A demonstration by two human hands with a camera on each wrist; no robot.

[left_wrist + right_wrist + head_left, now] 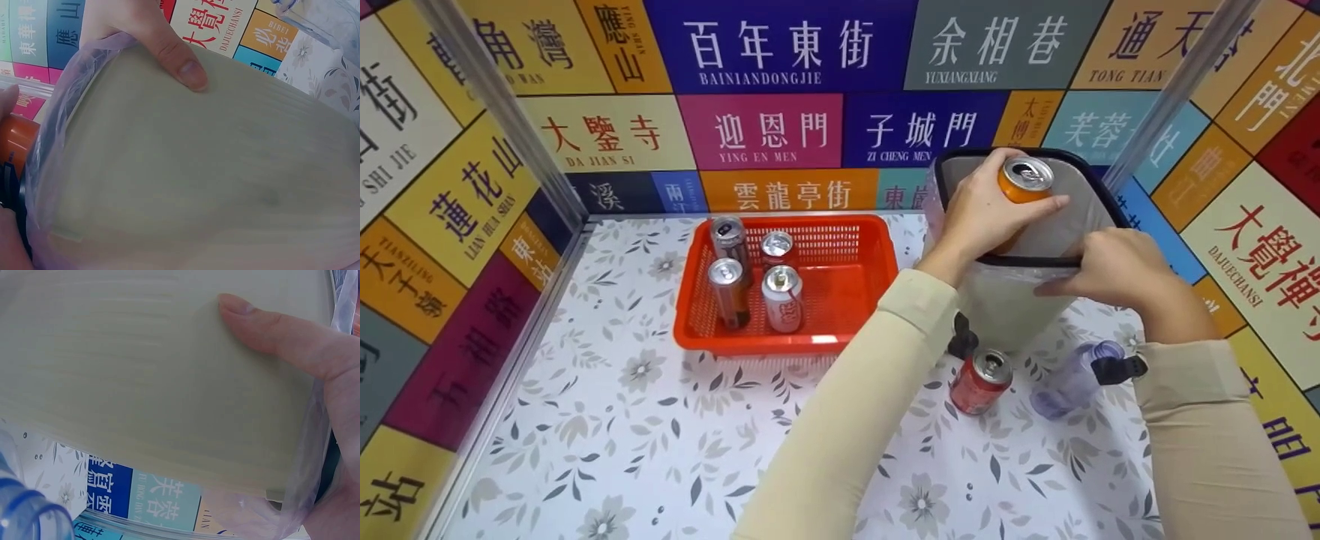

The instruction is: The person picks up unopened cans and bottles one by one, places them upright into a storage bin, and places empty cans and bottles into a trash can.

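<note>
My left hand (976, 204) grips an orange drink can (1024, 193) upright at the mouth of a cream bin (1012, 307). The can's silver top faces up, and its lower part is hidden by the hand and rim. A thin clear liner bag (306, 467) is folded over the bin's edge, under a black rim. My right hand (1125, 270) holds that rim at the near right corner. Its thumb (183, 64) lies flat along the bin's outer wall, while the other fingers go inside, out of sight.
Left of the bin stands a red plastic basket (840, 341) with several cans upright in it. A red can (981, 384) and a clear purplish bottle (1061, 388) with a black cap stand before the bin. Beside my left sleeve, a black piece (962, 337) shows partly.
</note>
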